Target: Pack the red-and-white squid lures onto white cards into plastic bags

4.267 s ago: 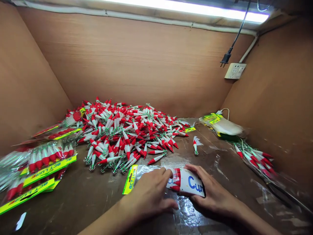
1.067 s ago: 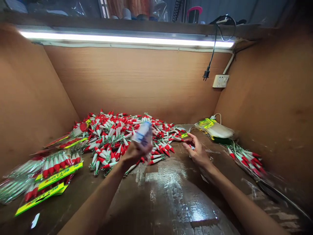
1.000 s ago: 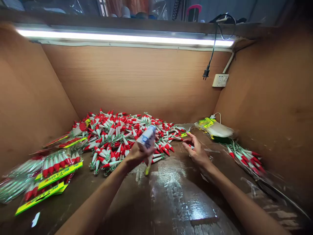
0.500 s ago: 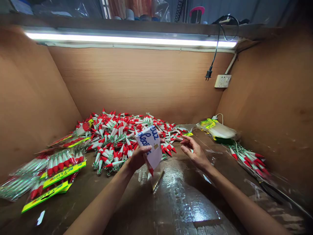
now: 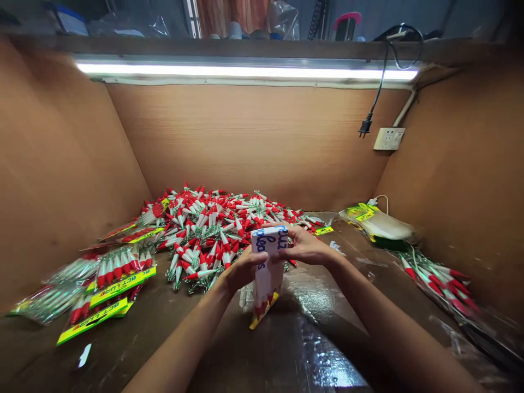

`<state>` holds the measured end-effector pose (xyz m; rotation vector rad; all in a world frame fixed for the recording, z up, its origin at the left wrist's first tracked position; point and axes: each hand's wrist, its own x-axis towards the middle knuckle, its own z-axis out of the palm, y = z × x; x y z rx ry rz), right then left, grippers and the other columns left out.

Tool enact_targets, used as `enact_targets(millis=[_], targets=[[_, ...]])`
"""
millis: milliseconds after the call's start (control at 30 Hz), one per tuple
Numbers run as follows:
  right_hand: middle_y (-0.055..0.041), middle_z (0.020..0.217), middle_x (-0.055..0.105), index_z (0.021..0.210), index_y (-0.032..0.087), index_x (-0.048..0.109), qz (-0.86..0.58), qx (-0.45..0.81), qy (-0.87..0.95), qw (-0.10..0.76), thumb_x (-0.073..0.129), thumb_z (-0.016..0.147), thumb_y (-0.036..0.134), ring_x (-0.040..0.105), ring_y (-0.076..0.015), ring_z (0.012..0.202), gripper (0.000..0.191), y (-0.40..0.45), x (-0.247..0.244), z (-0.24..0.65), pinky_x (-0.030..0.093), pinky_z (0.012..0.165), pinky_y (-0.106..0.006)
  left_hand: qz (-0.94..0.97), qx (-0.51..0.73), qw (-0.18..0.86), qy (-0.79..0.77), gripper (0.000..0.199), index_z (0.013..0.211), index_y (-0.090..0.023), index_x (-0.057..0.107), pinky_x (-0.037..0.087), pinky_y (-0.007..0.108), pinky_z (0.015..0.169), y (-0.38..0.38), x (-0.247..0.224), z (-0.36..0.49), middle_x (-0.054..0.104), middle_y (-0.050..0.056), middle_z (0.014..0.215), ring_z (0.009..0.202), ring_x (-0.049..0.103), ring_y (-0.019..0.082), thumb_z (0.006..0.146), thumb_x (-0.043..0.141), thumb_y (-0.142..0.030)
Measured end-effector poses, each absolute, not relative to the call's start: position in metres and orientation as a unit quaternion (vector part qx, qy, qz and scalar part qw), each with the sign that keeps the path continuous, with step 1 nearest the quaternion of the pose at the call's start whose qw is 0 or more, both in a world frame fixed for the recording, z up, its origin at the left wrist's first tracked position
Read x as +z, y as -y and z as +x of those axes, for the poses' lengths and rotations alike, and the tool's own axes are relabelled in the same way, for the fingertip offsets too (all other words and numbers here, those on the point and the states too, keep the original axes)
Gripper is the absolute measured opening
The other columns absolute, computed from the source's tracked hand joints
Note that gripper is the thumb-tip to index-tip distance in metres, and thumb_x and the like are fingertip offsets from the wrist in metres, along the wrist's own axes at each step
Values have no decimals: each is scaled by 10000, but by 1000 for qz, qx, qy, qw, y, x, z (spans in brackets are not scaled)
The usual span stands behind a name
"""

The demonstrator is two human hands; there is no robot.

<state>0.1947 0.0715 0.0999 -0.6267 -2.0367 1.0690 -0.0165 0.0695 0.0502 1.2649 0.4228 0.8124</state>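
Note:
Both hands hold a white box with blue lettering upright above the middle of the brown table. My left hand grips its left side, thumb on the front face. My right hand is closed round its upper right side, with the thumb on the front. Below the box, red tips and a yellow strip of a clear packet show; how the packet and box join is hard to make out. Behind the hands lies a large heap of red and white lures with green tinsel.
Packed lures with yellow labels lie at the left. At the right are a stack of clear bags and more loose lures. A plug hangs near a wall socket.
My right hand has moved left and closed on the box. The box is now more upright, with the packet's yellow strip showing beneath. The whole view has shifted a little.

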Motion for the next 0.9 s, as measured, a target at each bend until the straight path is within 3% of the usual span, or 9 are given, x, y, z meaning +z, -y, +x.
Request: enact_targets(millis=[67,200,300,400,567,767,900], targets=[[-40,1084,742,1137,234,742,-254,416,792,367,850,724,397,667,-254,1040,457,-73,93,193,545,902,-368,564,377,710,-189,637,1190,-144,679,518,379,774,-72,48,-17,750,140,1008,920,702,331,730,793,-571],[-35,856,769,937,165,765,-308,490,716,390,834,718,458,710,-231,813,372,-80,89,195,571,809,-386,552,422,699,-168,772,1330,-198,551,525,388,875,-75,45,-18,682,160,1233,1088,669,326,737,812,-617],[-41,839,773,892,154,752,-347,469,648,489,883,644,436,711,-229,788,398,-83,102,204,575,816,-403,567,410,689,-187,831,1387,-221,486,509,408,950,-76,40,-18,652,170,1299,1161,649,317,711,886,-492],[-52,895,779,904,173,748,-351,434,610,562,887,652,390,714,-234,827,361,-77,117,212,579,823,-410,607,382,656,-234,757,1286,-195,583,492,397,982,-75,31,-11,703,141,1214,1138,664,294,636,951,-322],[-46,934,780,939,197,757,-331,450,649,516,857,703,376,716,-230,854,312,-67,124,207,585,819,-410,629,367,634,-260,479,1042,-130,749,520,347,849,-69,13,9,762,119,1006,922,710,265,666,925,-368],[-65,963,781,970,178,761,-345,430,677,488,825,749,434,707,-224,850,344,-68,124,210,584,794,-392,627,369,639,-252,478,1058,-135,773,505,355,883,-63,12,14,760,127,1070,957,697,272,687,909,-403],[-76,964,781,982,173,758,-369,433,654,499,807,766,452,704,-228,823,356,-69,122,212,579,720,-365,611,397,633,-264,479,1093,-143,743,500,300,788,-62,18,12,756,113,1027,880,690,227,734,874,-432]])
